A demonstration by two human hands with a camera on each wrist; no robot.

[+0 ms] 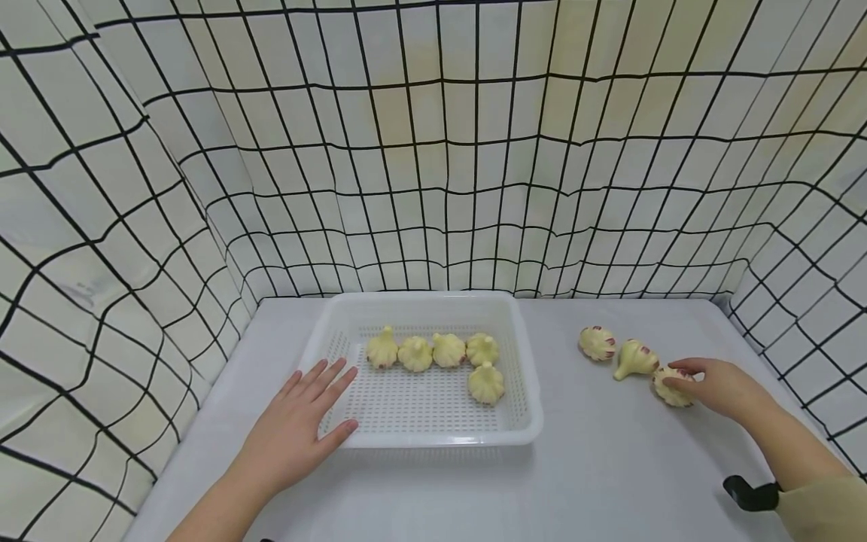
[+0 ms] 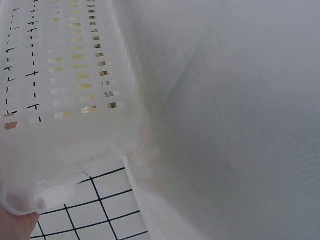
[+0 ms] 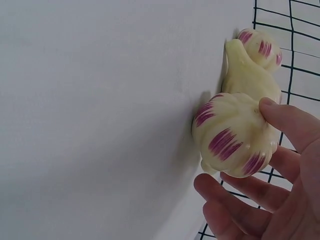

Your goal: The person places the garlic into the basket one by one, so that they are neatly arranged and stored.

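Note:
A white perforated basket [image 1: 433, 439] [image 2: 65, 135] holds several pale yellow garlic bulbs [image 1: 415, 354], four in a back row is avoided here: most stand along its back half, one nearer its right side. My left hand [image 1: 291, 433] [image 2: 17, 227] rests with spread fingers over the basket's left rim, holding no bulb. At the right, my right hand [image 1: 728, 391] [image 3: 280, 195] has thumb and fingers around a purple-streaked garlic bulb [image 1: 670, 387] [image 3: 232, 135] low at the table. Beside it lie a long-necked bulb [image 1: 637, 359] [image 3: 250, 75] and another round bulb [image 1: 597, 343] [image 3: 262, 48].
Black wire netting [image 1: 477, 143] over white sheeting stands behind the table and along both sides. The white tabletop [image 1: 596, 467] spreads between the basket and the right-hand bulbs. A black object [image 1: 750, 494] sits at the right wrist by the sleeve.

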